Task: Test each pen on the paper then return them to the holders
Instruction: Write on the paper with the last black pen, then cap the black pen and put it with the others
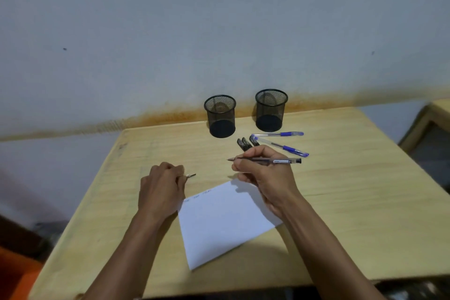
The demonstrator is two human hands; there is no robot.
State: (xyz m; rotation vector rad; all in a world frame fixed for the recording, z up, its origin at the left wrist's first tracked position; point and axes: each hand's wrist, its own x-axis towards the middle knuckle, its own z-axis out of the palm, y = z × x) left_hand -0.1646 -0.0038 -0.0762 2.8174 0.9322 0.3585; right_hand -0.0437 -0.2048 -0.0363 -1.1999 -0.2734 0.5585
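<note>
My right hand (261, 173) pinches an uncapped black pen (280, 160) held level above the table, its tip pointing left. My left hand (162, 186) is curled round a small pen cap (191, 175) whose end sticks out to the right. A white sheet of paper (224, 221) lies between my forearms, with faint marks along its top edge. Two blue pens (282, 134) (286, 148) lie on the table behind my right hand. The ends of black pens (244, 143) show beside them, partly hidden by my fingers. Two black mesh holders (220, 115) (270, 109) stand at the table's back.
The wooden table (365, 190) stands against a pale wall with a rust-coloured stain along its base. Another wooden piece of furniture (428, 124) is at the right edge. An orange object (14, 275) shows at the lower left.
</note>
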